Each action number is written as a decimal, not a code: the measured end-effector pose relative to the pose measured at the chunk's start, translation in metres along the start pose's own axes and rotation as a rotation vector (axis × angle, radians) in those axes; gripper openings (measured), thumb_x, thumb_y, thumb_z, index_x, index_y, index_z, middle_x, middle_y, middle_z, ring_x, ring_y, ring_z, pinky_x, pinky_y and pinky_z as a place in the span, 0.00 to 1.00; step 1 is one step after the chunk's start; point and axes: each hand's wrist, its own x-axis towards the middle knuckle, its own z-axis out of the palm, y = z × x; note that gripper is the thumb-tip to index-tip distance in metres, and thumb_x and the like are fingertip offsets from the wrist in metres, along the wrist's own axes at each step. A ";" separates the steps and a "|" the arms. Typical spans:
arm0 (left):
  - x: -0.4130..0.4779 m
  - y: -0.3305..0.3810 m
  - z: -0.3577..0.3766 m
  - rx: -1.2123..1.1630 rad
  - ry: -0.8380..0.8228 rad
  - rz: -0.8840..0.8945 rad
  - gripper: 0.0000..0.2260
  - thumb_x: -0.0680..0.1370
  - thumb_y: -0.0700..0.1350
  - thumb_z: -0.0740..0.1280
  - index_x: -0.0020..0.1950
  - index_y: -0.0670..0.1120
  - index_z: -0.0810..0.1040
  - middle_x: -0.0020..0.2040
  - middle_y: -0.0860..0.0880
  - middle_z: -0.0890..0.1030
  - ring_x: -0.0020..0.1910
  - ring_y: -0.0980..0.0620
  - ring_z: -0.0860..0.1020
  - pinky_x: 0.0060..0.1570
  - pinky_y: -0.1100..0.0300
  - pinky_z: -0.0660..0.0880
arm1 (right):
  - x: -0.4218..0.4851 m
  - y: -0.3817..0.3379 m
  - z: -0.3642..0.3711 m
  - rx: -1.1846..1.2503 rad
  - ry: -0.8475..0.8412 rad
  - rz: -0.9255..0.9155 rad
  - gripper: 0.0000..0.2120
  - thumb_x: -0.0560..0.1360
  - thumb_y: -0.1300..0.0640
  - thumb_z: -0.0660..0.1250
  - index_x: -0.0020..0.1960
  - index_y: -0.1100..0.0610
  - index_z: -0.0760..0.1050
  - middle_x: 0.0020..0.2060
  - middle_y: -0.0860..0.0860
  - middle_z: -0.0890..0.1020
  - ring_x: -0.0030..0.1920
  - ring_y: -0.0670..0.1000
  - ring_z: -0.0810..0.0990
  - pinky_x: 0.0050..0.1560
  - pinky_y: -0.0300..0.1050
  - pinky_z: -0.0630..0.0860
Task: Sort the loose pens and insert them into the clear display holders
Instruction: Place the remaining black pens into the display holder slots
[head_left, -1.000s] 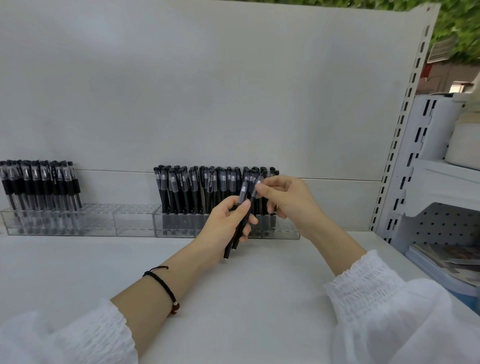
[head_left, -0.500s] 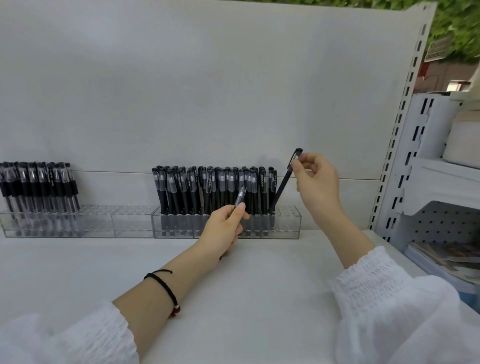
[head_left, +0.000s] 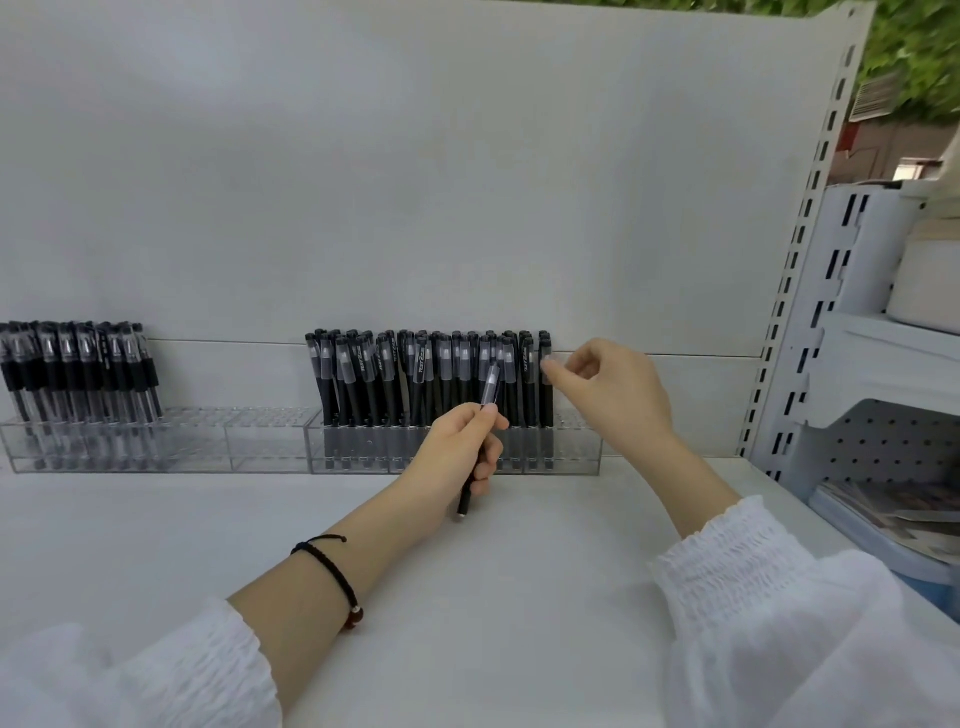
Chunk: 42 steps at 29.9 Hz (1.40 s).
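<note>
My left hand (head_left: 457, 447) grips one black pen (head_left: 490, 385) with a clear cap, tilted, its tip low near the shelf. My right hand (head_left: 608, 395) rests its fingertips on the cap of the rightmost pen (head_left: 545, 395) standing in the middle clear holder (head_left: 576, 447). That holder carries several upright black pens (head_left: 415, 379), with a few open holes at its right end. A second clear holder (head_left: 208, 441) on the left carries several pens (head_left: 78, 369) at its left end; the rest of its holes are open.
The white shelf board (head_left: 467, 571) runs under both hands, with a white back panel (head_left: 415, 182) behind the holders. A slotted upright (head_left: 800, 270) bounds the right side. Beyond it stand a white pegboard rack (head_left: 883, 395) and stacked booklets (head_left: 893, 509).
My right hand has lowered its pen into the right end of the middle holder and now sits on its cap. My left hand has kept one pen and barely moved.
</note>
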 end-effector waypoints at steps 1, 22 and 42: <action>-0.001 0.001 0.001 -0.022 -0.018 0.005 0.11 0.84 0.46 0.57 0.48 0.43 0.73 0.27 0.51 0.72 0.23 0.56 0.66 0.22 0.64 0.64 | 0.000 -0.002 -0.002 0.043 0.043 -0.004 0.15 0.71 0.38 0.68 0.37 0.49 0.75 0.33 0.43 0.79 0.36 0.44 0.77 0.37 0.45 0.74; -0.010 -0.005 0.000 1.421 0.083 0.557 0.13 0.81 0.57 0.55 0.49 0.50 0.72 0.45 0.54 0.75 0.46 0.53 0.74 0.36 0.58 0.68 | 0.011 -0.006 -0.017 0.509 0.243 -0.068 0.02 0.79 0.55 0.64 0.49 0.49 0.72 0.42 0.43 0.80 0.37 0.46 0.75 0.40 0.37 0.71; -0.014 0.005 0.000 1.660 0.195 0.763 0.12 0.79 0.54 0.60 0.50 0.48 0.77 0.42 0.50 0.77 0.43 0.48 0.74 0.42 0.55 0.67 | -0.004 0.012 0.017 -0.163 0.011 0.037 0.12 0.79 0.46 0.60 0.48 0.55 0.73 0.43 0.51 0.81 0.43 0.55 0.78 0.39 0.46 0.73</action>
